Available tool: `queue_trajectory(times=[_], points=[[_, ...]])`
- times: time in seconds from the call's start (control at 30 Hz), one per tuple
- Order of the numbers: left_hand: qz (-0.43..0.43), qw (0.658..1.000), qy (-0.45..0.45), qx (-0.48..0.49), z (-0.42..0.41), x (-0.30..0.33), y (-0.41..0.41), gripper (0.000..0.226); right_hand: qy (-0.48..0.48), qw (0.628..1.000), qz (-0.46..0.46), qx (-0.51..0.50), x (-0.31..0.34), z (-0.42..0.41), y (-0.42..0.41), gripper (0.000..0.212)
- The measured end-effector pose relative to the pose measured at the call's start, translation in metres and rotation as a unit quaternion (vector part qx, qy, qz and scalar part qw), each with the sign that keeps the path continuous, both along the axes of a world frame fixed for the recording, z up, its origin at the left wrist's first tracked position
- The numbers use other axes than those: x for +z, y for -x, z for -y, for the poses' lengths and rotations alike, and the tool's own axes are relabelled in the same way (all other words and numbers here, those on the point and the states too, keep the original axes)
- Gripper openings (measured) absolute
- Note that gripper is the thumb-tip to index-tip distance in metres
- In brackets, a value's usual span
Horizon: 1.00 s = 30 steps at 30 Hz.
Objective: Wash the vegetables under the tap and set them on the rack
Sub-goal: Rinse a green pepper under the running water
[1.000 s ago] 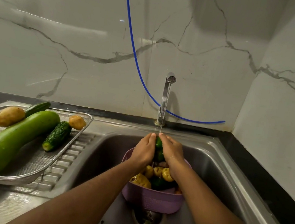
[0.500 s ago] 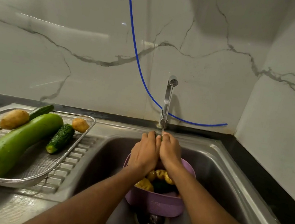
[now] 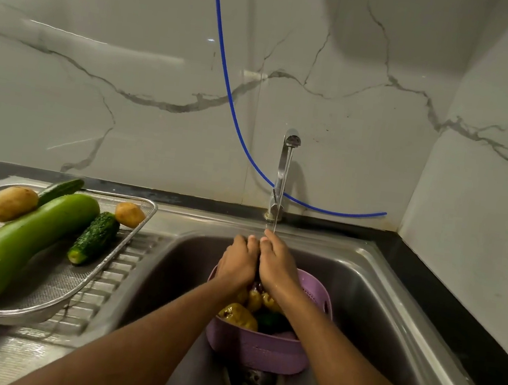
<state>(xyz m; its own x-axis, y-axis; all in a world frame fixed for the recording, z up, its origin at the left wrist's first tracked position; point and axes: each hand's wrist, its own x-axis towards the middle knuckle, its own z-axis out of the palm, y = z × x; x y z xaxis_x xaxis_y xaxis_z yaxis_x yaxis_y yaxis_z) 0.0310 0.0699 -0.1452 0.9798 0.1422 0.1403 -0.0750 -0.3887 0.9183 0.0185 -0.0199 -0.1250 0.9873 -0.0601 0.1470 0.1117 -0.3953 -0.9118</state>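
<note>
My left hand [image 3: 237, 262] and my right hand [image 3: 275, 265] are pressed together under the thin stream from the tap [image 3: 284, 170]. They are cupped around a vegetable that they hide almost fully. Below them a purple colander [image 3: 259, 349] stands in the sink [image 3: 361, 301] and holds yellow peppers [image 3: 239, 315] and dark green pieces. On the left, the wire rack [image 3: 50, 305] carries a long pale green gourd [image 3: 15, 246], a bumpy dark green gourd [image 3: 95, 238], a cucumber [image 3: 61, 188] and two potatoes [image 3: 9, 204] [image 3: 130, 215].
The rack rests on the ribbed steel drainboard [image 3: 129, 260] left of the basin. The drain [image 3: 251, 384] lies just in front of the colander. A blue hose [image 3: 227, 86] hangs along the marble wall behind the tap. A black counter [image 3: 455, 313] runs along the right.
A second ago a green vegetable showed between my hands; they have since closed together over it and rubbed it under the stream. The view has shifted slightly.
</note>
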Motion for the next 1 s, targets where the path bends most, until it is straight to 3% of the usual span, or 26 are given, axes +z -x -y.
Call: queue_trajectory(times=[0.07,0.17,0.33,0.53,0.67,0.8,0.9,1.0], points=[[0.061,0.997,-0.046,-0.012,0.003,0.004,0.004,0.033,-0.064,0.998,0.003,-0.022,0.005,0.003,-0.001,0.041],[0.175,0.966,-0.183,-0.056,0.004,0.007,0.012,0.036,-0.142,0.988,-0.014,-0.060,0.016,0.016,-0.002,0.028],[0.236,0.930,-0.271,-0.073,-0.005,0.007,0.014,0.040,-0.169,0.983,-0.063,-0.043,0.023,0.025,0.000,0.024],[0.184,0.966,-0.178,-0.032,-0.001,0.000,0.007,0.038,-0.038,0.997,0.037,-0.049,0.013,0.010,-0.005,0.033],[0.069,0.997,-0.027,-0.009,0.004,0.003,0.003,0.024,0.023,0.996,0.064,-0.049,0.003,-0.001,-0.006,0.035],[-0.037,0.991,0.121,-0.036,0.008,0.002,0.005,0.021,0.064,0.994,0.071,-0.062,-0.002,-0.003,-0.008,0.033],[-0.001,0.998,0.063,-0.011,0.014,-0.002,0.008,0.023,0.003,0.996,0.066,-0.059,-0.001,0.002,-0.008,0.029],[0.112,0.994,-0.020,0.004,0.015,0.000,0.016,0.032,-0.176,0.980,0.040,-0.081,0.008,0.005,-0.007,0.027]])
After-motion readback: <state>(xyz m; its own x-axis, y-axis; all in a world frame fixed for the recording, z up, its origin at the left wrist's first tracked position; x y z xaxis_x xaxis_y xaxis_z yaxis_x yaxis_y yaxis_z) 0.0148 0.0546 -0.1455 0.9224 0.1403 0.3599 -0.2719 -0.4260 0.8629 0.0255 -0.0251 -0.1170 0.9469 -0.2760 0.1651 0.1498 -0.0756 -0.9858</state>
